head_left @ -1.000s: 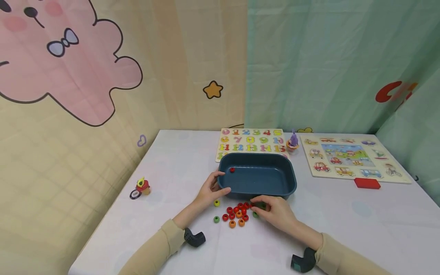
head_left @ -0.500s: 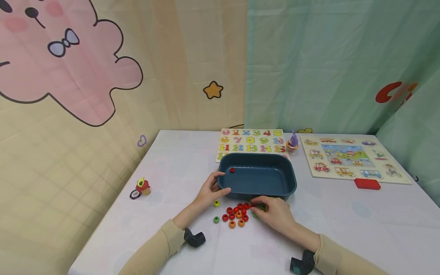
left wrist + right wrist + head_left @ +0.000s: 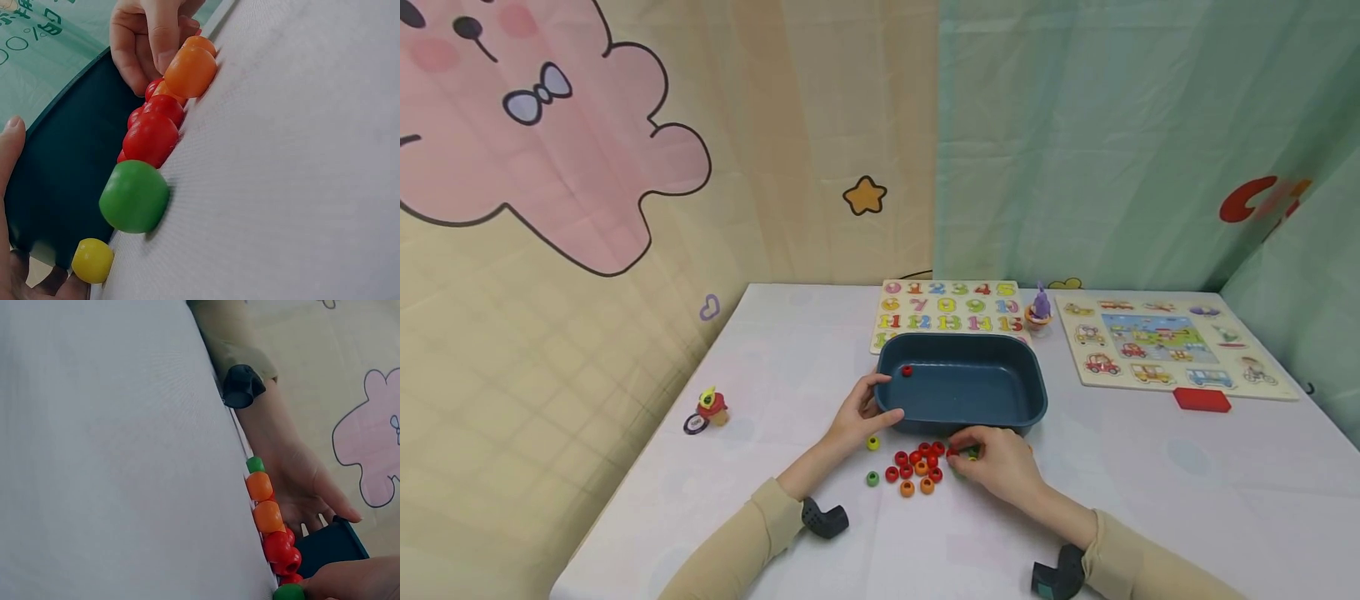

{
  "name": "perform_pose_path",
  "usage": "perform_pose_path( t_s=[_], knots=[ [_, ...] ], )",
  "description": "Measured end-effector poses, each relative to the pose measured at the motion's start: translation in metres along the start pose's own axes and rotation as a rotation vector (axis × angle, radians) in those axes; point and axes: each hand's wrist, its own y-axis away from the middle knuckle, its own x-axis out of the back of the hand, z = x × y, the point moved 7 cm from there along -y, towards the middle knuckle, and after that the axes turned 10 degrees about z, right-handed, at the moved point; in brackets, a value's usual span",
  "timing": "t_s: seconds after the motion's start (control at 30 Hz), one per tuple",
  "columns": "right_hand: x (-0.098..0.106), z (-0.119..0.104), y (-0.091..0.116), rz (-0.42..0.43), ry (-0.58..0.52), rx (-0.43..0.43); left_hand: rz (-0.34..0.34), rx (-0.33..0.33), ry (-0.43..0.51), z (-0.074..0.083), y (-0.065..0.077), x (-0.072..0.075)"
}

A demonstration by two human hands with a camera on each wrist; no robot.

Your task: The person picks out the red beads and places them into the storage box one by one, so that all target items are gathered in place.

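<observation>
- Head view, and the beads are right at the centre of it: red beads [image 3: 906,472] and orange beads [image 3: 907,489] crowd together on the white table, just on the near side of a dark blue tray [image 3: 973,393].
- Here's the right hand [image 3: 1000,465], low over the cluster's right side, thumb and forefinger set narrow about one red bead [image 3: 952,454]; whether they truly pinch it, I cannot tell.
- Bits of green and yellow peek out under that hand, partly hidden.
- Over to the left hand [image 3: 852,418]: it holds the tray's near left corner, thumb along the near rim, fingers at the left end.
- Just beside its thumb sits a yellow bead [image 3: 872,443], with a green bead [image 3: 872,479] left of the cluster; the left wrist camera shows both up close.
- Inside the tray, one lone red bead [image 3: 907,371] lies towards the left.
- Behind the tray, a number board [image 3: 949,305], partly covered by it from this angle, with a purple toy [image 3: 1040,307] near its right edge.
- Farther right, a vehicle puzzle [image 3: 1161,337] with a red block [image 3: 1201,400] at its near edge; well off left, a red-capped toy [image 3: 712,408].
</observation>
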Motion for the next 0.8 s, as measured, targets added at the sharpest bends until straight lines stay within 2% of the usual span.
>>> perform_pose_path(
  t_s=[0.27, 0.37, 0.47, 0.6, 0.67, 0.8],
  knots=[
    [0.005, -0.005, 0.002, -0.016, 0.002, 0.030, 0.008, 0.007, -0.023, -0.002, -0.001, 0.001],
    [0.014, -0.013, 0.003, -0.011, -0.015, 0.067, 0.009, 0.013, -0.024, -0.002, 0.000, 0.000],
    [0.030, -0.024, -0.002, 0.018, -0.086, 0.131, 0.011, 0.018, -0.025, -0.002, 0.000, 0.000],
    [0.057, -0.039, -0.024, 0.061, -0.220, 0.210, 0.014, 0.019, -0.032, -0.003, 0.000, 0.001],
    [0.067, -0.045, -0.040, 0.071, -0.259, 0.221, 0.013, 0.022, -0.039, -0.003, -0.001, 0.001],
    [0.074, -0.052, -0.078, 0.062, -0.248, 0.187, 0.000, 0.039, -0.036, -0.001, -0.001, 0.001]
  ],
)
